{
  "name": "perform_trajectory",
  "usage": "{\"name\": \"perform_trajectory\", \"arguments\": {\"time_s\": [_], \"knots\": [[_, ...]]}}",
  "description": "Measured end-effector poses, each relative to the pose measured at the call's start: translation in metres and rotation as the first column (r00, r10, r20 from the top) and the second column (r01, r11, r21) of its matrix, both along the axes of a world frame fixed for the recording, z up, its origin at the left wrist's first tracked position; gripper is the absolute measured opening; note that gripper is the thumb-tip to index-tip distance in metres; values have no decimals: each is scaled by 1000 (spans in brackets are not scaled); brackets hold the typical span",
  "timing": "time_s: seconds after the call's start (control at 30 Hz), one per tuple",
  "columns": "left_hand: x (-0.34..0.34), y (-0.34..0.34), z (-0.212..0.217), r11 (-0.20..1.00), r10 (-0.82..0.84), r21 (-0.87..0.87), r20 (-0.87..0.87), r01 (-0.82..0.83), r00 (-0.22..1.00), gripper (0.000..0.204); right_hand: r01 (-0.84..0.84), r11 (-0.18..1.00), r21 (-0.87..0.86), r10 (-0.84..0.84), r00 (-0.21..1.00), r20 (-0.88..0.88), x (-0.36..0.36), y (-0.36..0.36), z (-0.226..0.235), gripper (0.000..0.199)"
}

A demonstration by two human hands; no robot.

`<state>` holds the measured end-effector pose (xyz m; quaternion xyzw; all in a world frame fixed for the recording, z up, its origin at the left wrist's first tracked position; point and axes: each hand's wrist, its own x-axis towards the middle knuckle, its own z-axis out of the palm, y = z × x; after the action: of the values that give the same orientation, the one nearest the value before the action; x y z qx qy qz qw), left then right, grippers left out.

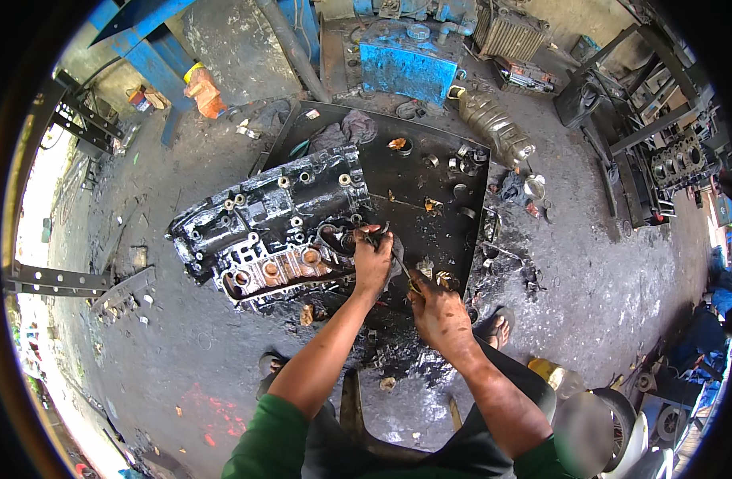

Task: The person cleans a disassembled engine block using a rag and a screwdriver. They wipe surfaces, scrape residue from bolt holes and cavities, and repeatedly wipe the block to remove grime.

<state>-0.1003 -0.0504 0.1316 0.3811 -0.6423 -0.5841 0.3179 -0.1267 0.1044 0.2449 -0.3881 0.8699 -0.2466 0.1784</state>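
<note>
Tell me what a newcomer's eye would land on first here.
Probably the big, oily black engine part left of centre, overlapping the left side of the black tray. Next come the two hands near its right end: the left hand beside it, the right hand around a slim tool. At the top, a bright blue metal box stands out.

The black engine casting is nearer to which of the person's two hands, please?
Left. The left hand is at the right-hand end of the black engine casting; the right hand is farther off, to its right and lower in view.
</note>
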Motion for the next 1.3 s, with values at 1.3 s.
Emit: {"name": "perform_trajectory", "arguments": {"time_s": [1.3], "knots": [[21, 42, -109, 854, -138, 486, -130, 185, 982, 35, 118, 970, 215, -151, 978, 144, -57, 78, 55, 36]]}}
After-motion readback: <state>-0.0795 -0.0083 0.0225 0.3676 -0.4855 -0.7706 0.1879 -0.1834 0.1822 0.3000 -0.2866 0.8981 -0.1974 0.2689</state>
